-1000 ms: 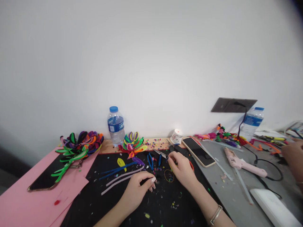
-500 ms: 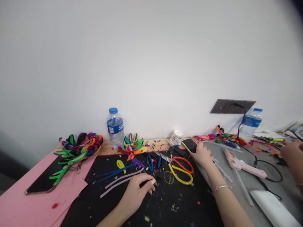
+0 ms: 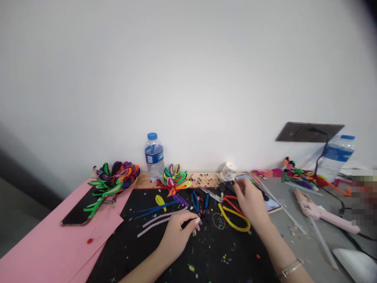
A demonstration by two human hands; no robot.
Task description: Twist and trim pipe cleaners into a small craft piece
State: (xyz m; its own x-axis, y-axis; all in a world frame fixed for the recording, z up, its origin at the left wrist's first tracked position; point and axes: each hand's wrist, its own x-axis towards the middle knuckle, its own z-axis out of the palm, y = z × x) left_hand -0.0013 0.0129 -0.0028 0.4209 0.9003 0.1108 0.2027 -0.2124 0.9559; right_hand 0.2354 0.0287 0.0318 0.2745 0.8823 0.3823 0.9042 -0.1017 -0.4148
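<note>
Blue label on the clear plastic water bottle (image 3: pixel 154 155), its print too small to read; same with the small white tape roll (image 3: pixel 228 171). Left hand (image 3: pixel 178 232) pinches a short black pipe cleaner piece (image 3: pixel 188 223) on the black mat (image 3: pixel 165 251). Right hand (image 3: pixel 251 201), fingers loosely curled, hovers over the red-and-yellow-handled scissors (image 3: pixel 232 214), partly covering the smartphone (image 3: pixel 269 200).

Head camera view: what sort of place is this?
Probably a craft worktable against a plain wall: pipe-cleaner flowers, scissors and a pink glue gun lie among coloured scraps on a black mat.
</note>
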